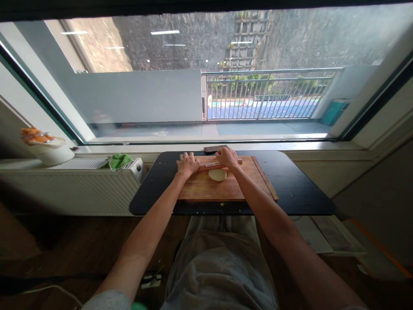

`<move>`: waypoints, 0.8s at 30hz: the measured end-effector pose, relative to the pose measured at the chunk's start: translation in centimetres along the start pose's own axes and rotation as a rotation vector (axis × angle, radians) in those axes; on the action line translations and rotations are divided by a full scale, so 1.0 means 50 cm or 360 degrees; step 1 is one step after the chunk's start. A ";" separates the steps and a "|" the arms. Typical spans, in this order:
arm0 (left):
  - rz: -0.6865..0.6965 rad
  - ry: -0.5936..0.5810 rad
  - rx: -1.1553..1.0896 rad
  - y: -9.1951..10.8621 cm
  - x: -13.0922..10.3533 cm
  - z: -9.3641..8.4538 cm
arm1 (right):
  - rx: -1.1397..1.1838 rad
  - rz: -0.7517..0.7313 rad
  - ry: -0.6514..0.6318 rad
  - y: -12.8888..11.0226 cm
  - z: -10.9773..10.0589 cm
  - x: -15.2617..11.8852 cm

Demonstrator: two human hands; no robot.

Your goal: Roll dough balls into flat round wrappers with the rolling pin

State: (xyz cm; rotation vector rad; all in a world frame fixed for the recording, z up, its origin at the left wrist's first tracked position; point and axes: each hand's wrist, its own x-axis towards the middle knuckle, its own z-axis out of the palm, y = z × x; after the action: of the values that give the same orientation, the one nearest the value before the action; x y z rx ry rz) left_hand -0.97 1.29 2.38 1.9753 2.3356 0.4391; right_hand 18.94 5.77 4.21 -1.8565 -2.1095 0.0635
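A wooden rolling pin with a red and white label lies crosswise over the far part of a wooden cutting board. My left hand grips its left end, fingers bent over it. Farther right, my right hand is closed round the pin, and its right tip shows past the hand. Just on the near side of the pin, a pale, flattened oval piece of dough rests on the board. Neither palm is visible.
The board lies on a small black table with crumbs along its near edge. A dark flat object sits behind the board. On the left are a radiator, a green cloth and a white container. A window faces me.
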 end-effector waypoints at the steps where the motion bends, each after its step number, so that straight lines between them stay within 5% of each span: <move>1: 0.0009 -0.0009 0.0002 0.000 -0.003 -0.001 | -0.0011 0.0001 -0.0003 -0.001 -0.002 -0.003; 24: 0.0079 0.0018 0.0012 -0.003 -0.036 0.003 | -0.0160 -0.0086 -0.0068 0.005 0.009 -0.036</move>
State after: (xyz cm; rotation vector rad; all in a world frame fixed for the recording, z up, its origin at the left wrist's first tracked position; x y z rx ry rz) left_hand -0.76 -0.46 1.93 2.0432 2.3028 0.4460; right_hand 19.25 4.15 3.34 -1.8682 -2.2288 -0.0164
